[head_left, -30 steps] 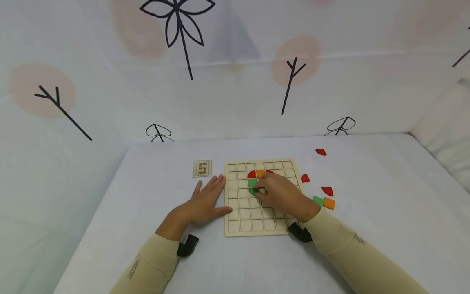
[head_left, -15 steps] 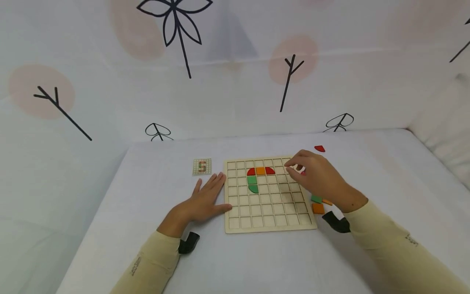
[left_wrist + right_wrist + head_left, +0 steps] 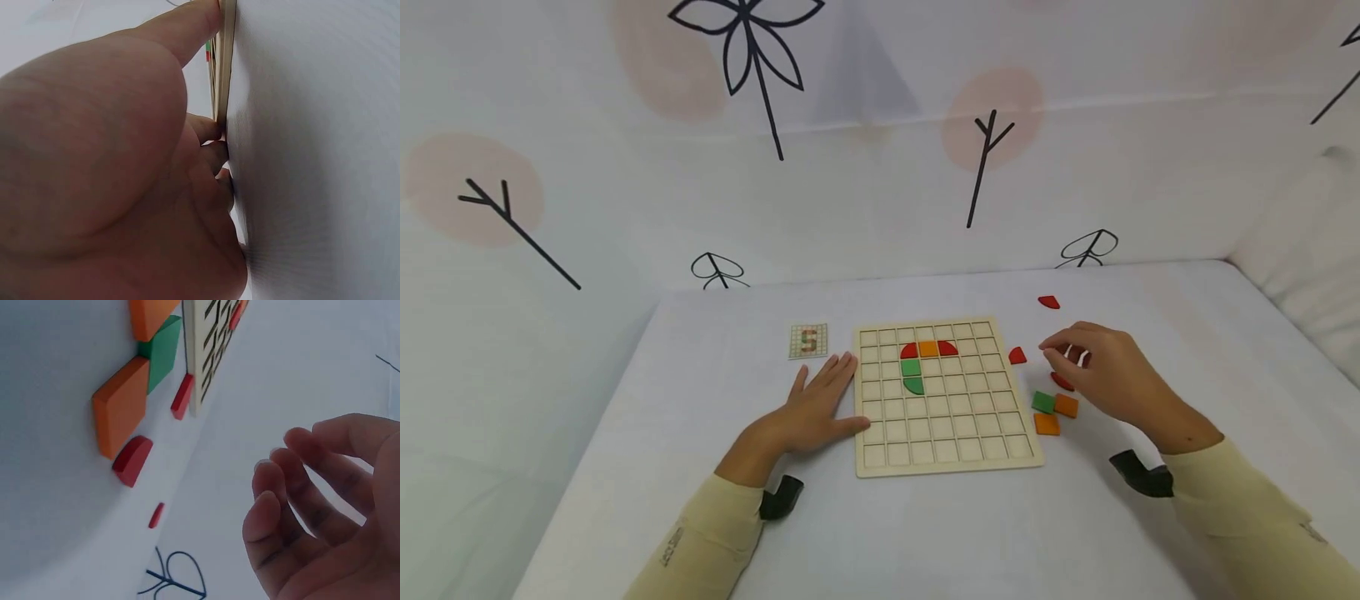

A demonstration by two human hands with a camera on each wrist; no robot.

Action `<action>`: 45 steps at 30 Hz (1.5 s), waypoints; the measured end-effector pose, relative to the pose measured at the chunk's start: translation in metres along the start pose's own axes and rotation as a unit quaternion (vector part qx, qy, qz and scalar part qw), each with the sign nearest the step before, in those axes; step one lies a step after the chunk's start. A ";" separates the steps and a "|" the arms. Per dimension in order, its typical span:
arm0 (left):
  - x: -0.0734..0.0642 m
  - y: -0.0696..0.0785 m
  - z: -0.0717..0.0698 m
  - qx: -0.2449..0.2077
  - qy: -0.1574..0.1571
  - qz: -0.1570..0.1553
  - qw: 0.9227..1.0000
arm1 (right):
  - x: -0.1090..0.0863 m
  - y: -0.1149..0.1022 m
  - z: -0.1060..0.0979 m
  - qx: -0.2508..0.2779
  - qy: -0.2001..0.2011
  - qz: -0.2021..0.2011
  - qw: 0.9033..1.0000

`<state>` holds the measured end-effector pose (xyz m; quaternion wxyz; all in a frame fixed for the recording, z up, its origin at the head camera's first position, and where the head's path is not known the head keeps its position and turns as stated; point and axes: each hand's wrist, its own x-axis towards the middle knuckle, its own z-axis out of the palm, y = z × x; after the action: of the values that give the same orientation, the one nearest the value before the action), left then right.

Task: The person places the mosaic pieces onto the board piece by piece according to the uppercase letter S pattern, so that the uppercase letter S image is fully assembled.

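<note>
A pale wooden grid board (image 3: 947, 417) lies on the white table. On it sit two red quarter-round tiles (image 3: 948, 348), an orange square tile (image 3: 928, 348) between them, a green square tile (image 3: 910, 367) and a green quarter-round tile (image 3: 913, 386). My left hand (image 3: 816, 417) lies flat with fingers spread, its thumb and a fingertip touching the board's left edge. To the right of the board, my right hand (image 3: 1101, 367) hovers above the loose pieces. Its fingers are loosely bent, with nothing visible between them; the right wrist view shows the same. A red quarter-round piece (image 3: 1062, 381) lies partly hidden under it.
Beside the board lie two orange squares (image 3: 1066, 406), a green square (image 3: 1043, 402) and a red quarter-round (image 3: 1017, 356). Farther back is another red quarter-round (image 3: 1048, 302). A small pattern card (image 3: 808, 341) lies at the board's upper left. A printed cloth (image 3: 880, 208) hangs behind the table.
My right hand has lifted off the board and moved right, over the loose pieces. The green quarter-round stays on the board. An orange square near the board's right edge is uncovered. My left hand stays put.
</note>
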<state>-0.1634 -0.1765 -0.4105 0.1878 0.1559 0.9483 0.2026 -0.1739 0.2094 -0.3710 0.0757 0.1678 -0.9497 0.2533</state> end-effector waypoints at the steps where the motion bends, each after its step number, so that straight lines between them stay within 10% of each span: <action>1: 0.000 0.000 0.000 0.001 0.000 0.000 1.000 | -0.001 0.003 -0.001 0.002 -0.011 0.007 1.000; 20: 0.000 -0.001 0.000 0.000 0.002 -0.002 1.000 | 0.000 0.043 -0.003 0.058 -0.254 0.093 0.961; 45: 0.000 -0.001 0.002 0.003 0.005 -0.003 1.000 | -0.005 0.046 0.008 0.022 -0.266 0.083 0.960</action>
<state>-0.1630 -0.1771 -0.4130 0.1831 0.1527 0.9502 0.2005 -0.1866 0.2446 -0.3997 -0.2045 0.1517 -0.9404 0.2256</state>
